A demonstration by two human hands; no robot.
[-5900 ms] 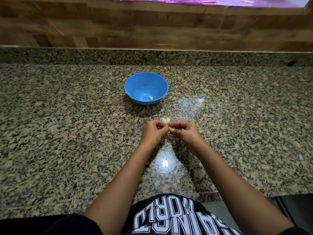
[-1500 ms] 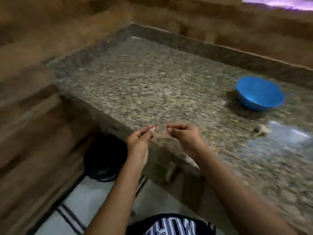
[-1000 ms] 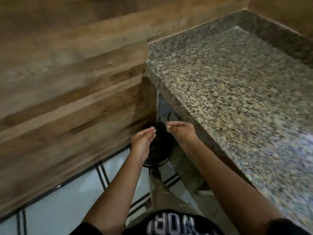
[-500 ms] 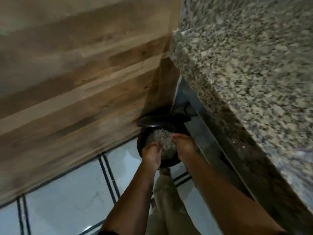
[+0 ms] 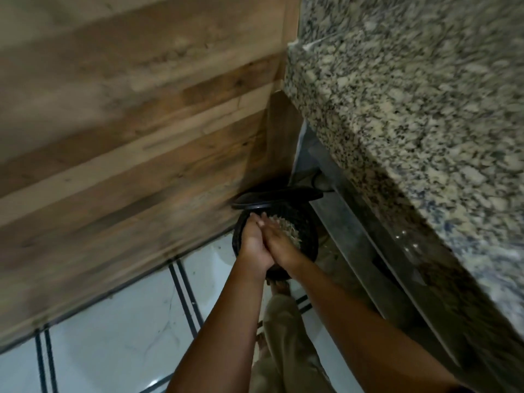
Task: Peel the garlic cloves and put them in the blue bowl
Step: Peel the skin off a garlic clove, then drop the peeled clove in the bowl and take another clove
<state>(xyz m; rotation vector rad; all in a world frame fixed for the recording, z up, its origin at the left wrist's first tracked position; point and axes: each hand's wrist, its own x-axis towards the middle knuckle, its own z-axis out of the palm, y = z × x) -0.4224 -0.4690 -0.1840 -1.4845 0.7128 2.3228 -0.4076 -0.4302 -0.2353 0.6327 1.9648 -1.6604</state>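
Floor bin (image 5: 307,231) beneath hands (image 5: 253,242) (image 5: 279,245), now together

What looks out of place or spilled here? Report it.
Nothing stands out. The left hand and right hand are pressed together over the black bin, whose lid stands open. Pale scraps lie heaped inside it, and no spill shows on the floor tiles. The frame is blurred.

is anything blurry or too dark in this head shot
Head view: motion blur smears the wood wall and the granite counter; the black bin is sharper but dim; deep shadow lies under the counter; small glints dot the metal panel.
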